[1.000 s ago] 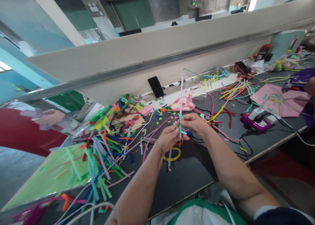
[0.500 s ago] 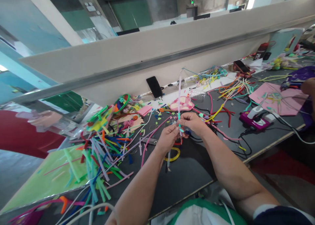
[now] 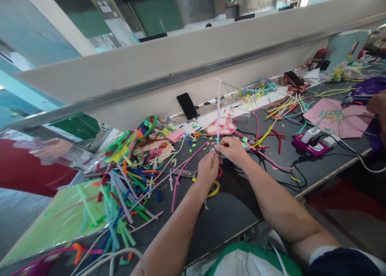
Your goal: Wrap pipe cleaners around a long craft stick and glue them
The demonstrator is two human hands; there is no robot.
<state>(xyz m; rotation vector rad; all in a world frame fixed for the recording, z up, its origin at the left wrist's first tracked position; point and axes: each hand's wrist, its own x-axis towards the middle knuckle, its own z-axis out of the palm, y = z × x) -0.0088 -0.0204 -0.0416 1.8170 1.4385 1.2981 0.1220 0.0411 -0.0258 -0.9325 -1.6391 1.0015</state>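
Observation:
Both hands meet above the middle of the table around a pale lilac pipe cleaner point(image 3: 218, 107), which stands upright with a thin blue-green strand trailing from its bent top. My right hand point(image 3: 231, 150) pinches its lower part, where a bit of turquoise shows at the fingertips. Just left and lower, my left hand point(image 3: 208, 167) is closed round the bottom end, mostly hidden by the fingers. Beneath the hands lie scissors with a red handle point(image 3: 220, 171) and a yellow ring point(image 3: 214, 189). A long pink pipe cleaner point(image 3: 183, 171) lies left of my left hand.
Cut pipe cleaners point(image 3: 120, 199) heap up at the left beside a green sheet point(image 3: 60, 219). A black phone point(image 3: 187, 106) leans on the partition. A purple power strip point(image 3: 310, 145) with cables sits right, near a pink sheet point(image 3: 337, 117). Another person's hand point(image 3: 376, 107) shows at the right edge.
My left hand has closed more around the lower end, so less turquoise shows between the hands. The lilac pipe cleaner stands a little straighter. The whole view has shifted slightly.

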